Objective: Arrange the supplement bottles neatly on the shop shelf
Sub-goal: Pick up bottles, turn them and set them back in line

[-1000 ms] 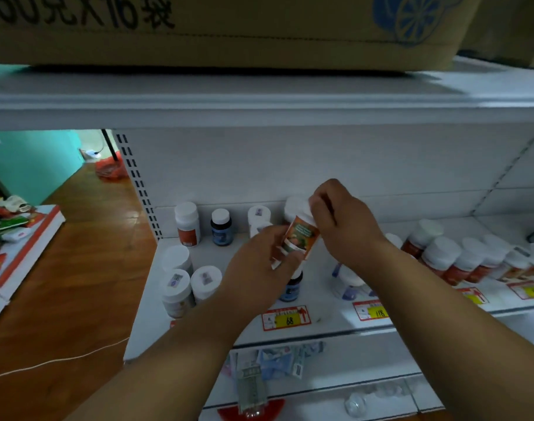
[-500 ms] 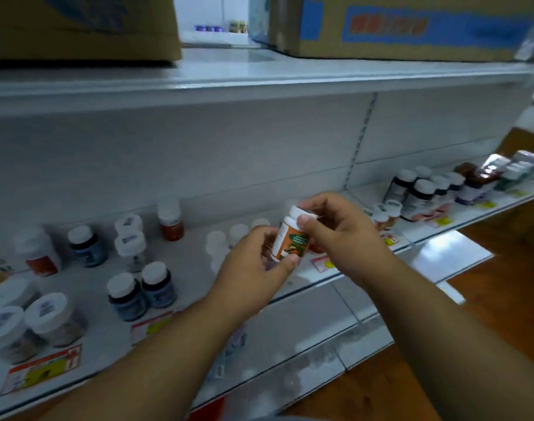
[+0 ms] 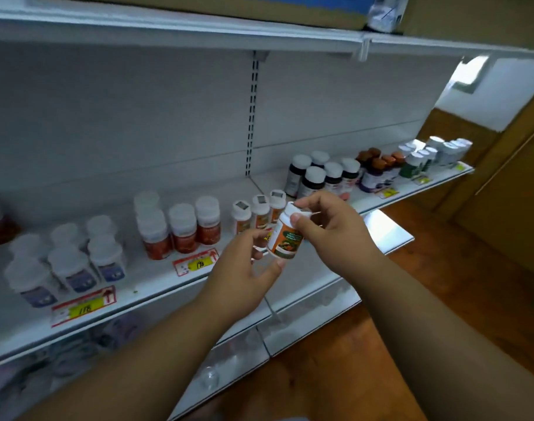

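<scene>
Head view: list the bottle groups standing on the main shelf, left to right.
Purple-labelled bottles → red-labelled bottles → small orange-labelled bottles → dark bottles with white caps → brown-capped bottles → green and white bottles at the far right end of the shelf.

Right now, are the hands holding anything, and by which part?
Yes, one orange-label bottle. The right hand pinches its white cap; the left hand holds its lower body.

The view swings toward 3 o'clock along the shelf [image 3: 156, 294], and both hands carry the orange-labelled bottle [image 3: 285, 237] rightward, near the three matching bottles [image 3: 259, 212].
</scene>
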`<act>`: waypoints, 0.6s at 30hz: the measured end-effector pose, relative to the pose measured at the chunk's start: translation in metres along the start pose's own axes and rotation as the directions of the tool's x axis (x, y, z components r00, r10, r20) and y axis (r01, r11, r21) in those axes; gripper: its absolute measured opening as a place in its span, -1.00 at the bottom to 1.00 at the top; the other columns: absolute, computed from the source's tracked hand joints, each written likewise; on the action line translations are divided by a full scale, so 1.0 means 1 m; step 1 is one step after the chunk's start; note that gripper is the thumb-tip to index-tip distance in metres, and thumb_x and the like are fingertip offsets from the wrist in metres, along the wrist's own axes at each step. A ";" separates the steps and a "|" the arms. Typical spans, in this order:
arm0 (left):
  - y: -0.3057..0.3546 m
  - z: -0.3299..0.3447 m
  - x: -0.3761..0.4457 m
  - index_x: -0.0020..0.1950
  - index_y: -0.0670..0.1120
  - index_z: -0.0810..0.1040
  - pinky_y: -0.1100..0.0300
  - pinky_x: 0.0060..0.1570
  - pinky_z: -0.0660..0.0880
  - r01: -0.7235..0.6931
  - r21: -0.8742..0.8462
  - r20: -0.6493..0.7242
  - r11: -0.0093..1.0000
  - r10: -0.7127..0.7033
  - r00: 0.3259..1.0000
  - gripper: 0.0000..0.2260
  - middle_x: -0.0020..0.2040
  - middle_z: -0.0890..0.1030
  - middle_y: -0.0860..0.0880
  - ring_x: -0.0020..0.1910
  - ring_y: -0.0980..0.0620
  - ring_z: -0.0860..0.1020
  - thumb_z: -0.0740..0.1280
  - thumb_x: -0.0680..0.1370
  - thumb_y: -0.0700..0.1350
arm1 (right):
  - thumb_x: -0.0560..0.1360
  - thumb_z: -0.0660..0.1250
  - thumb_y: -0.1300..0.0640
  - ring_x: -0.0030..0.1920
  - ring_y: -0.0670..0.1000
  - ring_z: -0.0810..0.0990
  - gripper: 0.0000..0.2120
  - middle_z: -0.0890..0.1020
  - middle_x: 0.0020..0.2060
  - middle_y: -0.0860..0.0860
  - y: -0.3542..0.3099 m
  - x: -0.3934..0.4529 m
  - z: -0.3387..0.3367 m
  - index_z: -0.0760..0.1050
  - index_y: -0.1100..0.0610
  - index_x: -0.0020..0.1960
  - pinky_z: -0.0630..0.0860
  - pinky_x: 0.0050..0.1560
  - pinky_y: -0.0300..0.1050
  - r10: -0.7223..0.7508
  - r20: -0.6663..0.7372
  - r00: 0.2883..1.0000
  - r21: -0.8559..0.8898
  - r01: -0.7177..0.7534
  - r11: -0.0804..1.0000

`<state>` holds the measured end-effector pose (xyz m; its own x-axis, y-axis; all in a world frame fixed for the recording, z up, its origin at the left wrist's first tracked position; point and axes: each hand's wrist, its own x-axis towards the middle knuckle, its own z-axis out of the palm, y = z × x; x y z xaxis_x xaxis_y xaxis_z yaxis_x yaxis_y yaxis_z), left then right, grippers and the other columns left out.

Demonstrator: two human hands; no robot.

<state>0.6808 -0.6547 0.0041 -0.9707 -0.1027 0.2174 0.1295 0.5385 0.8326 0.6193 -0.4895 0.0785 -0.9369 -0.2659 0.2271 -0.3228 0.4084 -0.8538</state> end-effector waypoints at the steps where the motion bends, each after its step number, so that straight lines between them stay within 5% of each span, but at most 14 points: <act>1: -0.003 0.003 0.008 0.28 0.19 0.37 0.42 -0.10 0.36 -0.004 0.048 -0.040 0.999 0.006 0.999 -0.56 0.11 0.46 0.23 0.05 0.34 0.44 0.32 0.44 0.21 | 0.49 0.41 0.05 -0.25 -0.23 0.57 -0.93 0.61 -0.23 -0.21 0.004 0.012 -0.001 0.54 -0.08 -0.04 0.47 -0.27 -0.38 -0.010 0.007 1.000 -0.010 0.010 1.000; 5: -0.011 0.010 0.042 0.28 0.10 0.40 0.51 -0.03 0.29 -0.012 0.140 -0.104 0.990 0.027 0.994 -0.63 0.09 0.45 0.18 0.03 0.32 0.41 0.35 0.49 0.09 | 0.48 0.41 0.03 -0.24 -0.30 0.56 -0.91 0.60 -0.22 -0.21 0.017 0.061 0.004 0.55 -0.08 -0.03 0.41 -0.33 -0.49 -0.064 -0.005 0.998 -0.039 0.064 0.997; 9: -0.015 0.009 0.070 0.29 0.05 0.40 0.25 0.05 0.40 0.008 0.260 -0.136 0.965 0.029 0.990 -0.60 0.10 0.48 0.10 0.06 0.18 0.44 0.35 0.48 0.04 | 0.48 0.42 0.06 -0.24 -0.33 0.56 -0.91 0.58 -0.23 -0.21 0.026 0.100 0.013 0.57 -0.04 -0.03 0.40 -0.32 -0.52 -0.107 0.073 0.992 -0.011 0.108 0.994; 13: -0.019 0.005 0.079 0.30 -0.02 0.41 0.25 0.04 0.36 0.014 0.392 -0.129 0.920 0.040 0.991 -0.56 0.14 0.51 0.00 0.09 0.06 0.47 0.39 0.46 0.01 | 0.47 0.42 0.04 -0.23 -0.28 0.57 -0.90 0.59 -0.24 -0.22 0.034 0.136 0.024 0.52 -0.12 -0.10 0.43 -0.29 -0.45 -0.175 0.125 0.977 -0.022 0.179 0.984; 15: -0.021 0.004 0.082 0.28 -0.07 0.45 0.18 0.09 0.40 0.025 0.480 -0.123 0.877 0.040 0.992 -0.57 0.18 0.52 -0.06 0.14 -0.03 0.47 0.39 0.45 0.01 | 0.47 0.42 0.04 -0.26 -0.25 0.56 -0.87 0.57 -0.25 -0.23 0.036 0.159 0.035 0.48 -0.14 -0.13 0.48 -0.28 -0.35 -0.197 0.165 0.966 -0.044 0.207 0.977; 18: -0.021 0.008 0.088 0.25 -0.12 0.51 0.06 0.18 0.44 0.045 0.627 -0.135 0.778 0.052 0.990 -0.58 0.22 0.54 -0.11 0.18 -0.11 0.49 0.38 0.43 0.00 | 0.44 0.41 -0.02 -0.24 -0.33 0.50 -0.82 0.52 -0.22 -0.27 0.036 0.193 0.054 0.42 -0.18 -0.21 0.36 -0.33 -0.44 -0.223 0.261 0.939 -0.115 0.259 0.959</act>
<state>0.5906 -0.6686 0.0018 -0.9265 -0.1865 0.3269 -0.0695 0.9385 0.3383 0.4343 -0.5728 0.0659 -0.7733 -0.5683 0.2813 -0.5678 0.4232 -0.7061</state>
